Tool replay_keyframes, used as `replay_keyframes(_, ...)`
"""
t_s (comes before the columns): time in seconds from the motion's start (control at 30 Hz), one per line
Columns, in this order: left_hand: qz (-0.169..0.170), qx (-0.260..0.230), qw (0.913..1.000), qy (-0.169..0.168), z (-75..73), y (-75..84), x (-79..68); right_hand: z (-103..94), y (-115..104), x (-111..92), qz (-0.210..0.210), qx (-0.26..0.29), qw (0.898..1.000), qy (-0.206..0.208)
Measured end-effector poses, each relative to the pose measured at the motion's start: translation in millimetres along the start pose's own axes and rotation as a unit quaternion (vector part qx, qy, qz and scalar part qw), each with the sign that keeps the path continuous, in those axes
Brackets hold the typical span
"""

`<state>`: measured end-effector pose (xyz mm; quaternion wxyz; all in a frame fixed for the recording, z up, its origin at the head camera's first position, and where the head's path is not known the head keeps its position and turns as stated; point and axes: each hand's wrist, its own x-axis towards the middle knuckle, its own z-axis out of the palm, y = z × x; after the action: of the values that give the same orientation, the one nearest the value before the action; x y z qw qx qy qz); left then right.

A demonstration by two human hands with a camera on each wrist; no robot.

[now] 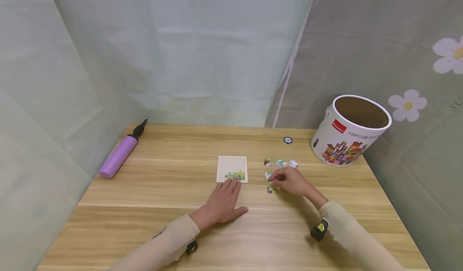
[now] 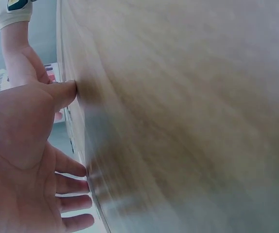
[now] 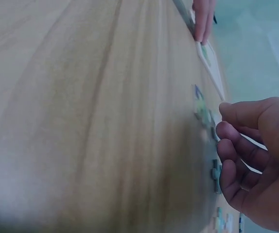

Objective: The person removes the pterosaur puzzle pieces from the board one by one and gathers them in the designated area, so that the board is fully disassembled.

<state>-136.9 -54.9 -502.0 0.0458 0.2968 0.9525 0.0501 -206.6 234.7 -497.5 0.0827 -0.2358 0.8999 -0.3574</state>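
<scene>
A square light-wood puzzle tray holds a few joined green pieces along its lower right. My left hand lies spread, with its fingertips at the tray's near edge and over the pieces there. Right of the tray, my right hand reaches down to a green and purple puzzle piece, thumb and forefinger close to one another over it. In the right wrist view the other fingers are curled, and puzzle pieces lie by the thumb tip. I cannot tell whether a piece is pinched.
More loose puzzle pieces lie in a row beyond my right hand. A round dark-rimmed chip is farther back. A big white bucket stands at the back right corner, and a purple hand pump lies at the left edge.
</scene>
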Motion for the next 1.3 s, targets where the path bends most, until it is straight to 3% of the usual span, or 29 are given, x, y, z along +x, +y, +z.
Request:
replay_keyframes(0.27, 0.003, 0.001, 1.0, 0.009, 1.6, -1.0, 0.0, -6.4, -8, 9, -0.015, -0.02, 0.999, 0.023)
replay_keyframes(0.47, 0.0, -0.005, 1.0, 0.004, 4.1, -0.4, -1.2, -4.1, -10, 14, -0.037, -0.006, 0.999, 0.002)
replay_keyframes(0.77, 0.017, 0.006, 0.9998, 0.009, 5.7, 0.1, 0.2, -2.7, -15, 22, -0.021, -0.003, 1.0, -0.01)
replay_keyframes(1.0, 0.039, 0.0, 0.9991, -0.018, 3.0, 4.3, 1.4, 1.0, -22, 36, -0.005, -0.01, 1.0, -0.01)
replay_keyframes(1.3, 0.036, -0.021, 0.9986, -0.032, 1.9, 6.6, 1.8, 6.6, -37, 65, -0.016, -0.016, 1.0, -0.021)
